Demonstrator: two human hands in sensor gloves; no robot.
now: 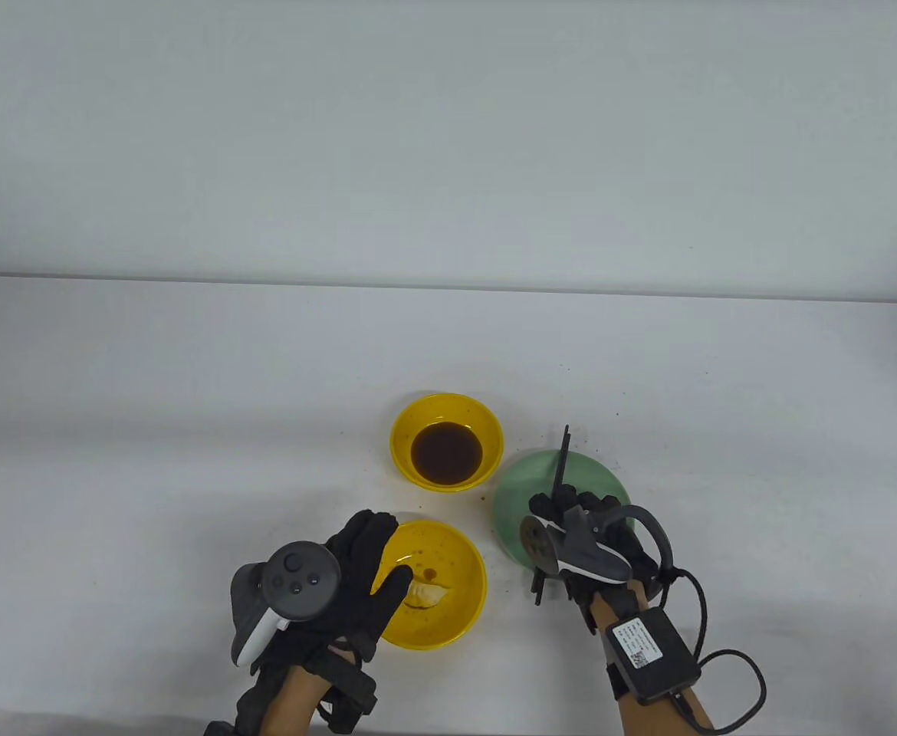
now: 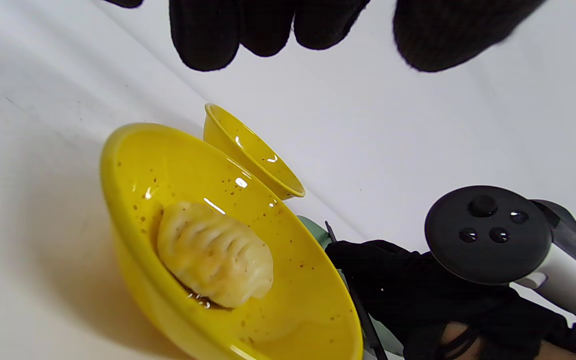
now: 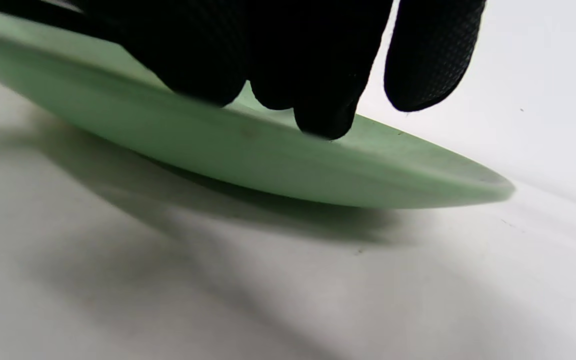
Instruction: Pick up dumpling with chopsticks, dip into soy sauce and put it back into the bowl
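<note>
My right hand (image 1: 583, 537) hides much of the green plate (image 1: 598, 475) while gripping the chopsticks (image 1: 560, 475). My left hand (image 1: 356, 575), fingers spread, covers the yellow bowl's (image 1: 464, 606) left rim; the dumpling (image 1: 425, 594) lies inside, just beside its thumb.

White table (image 1: 188, 399). Landmark: soy sauce bowl (image 1: 447, 441), yellow, near centre. Yellow dumpling bowl (image 1: 448, 567) just in front of it. Green plate (image 1: 525, 491) just right, slightly nearer. Dark spatter dots around plate.
</note>
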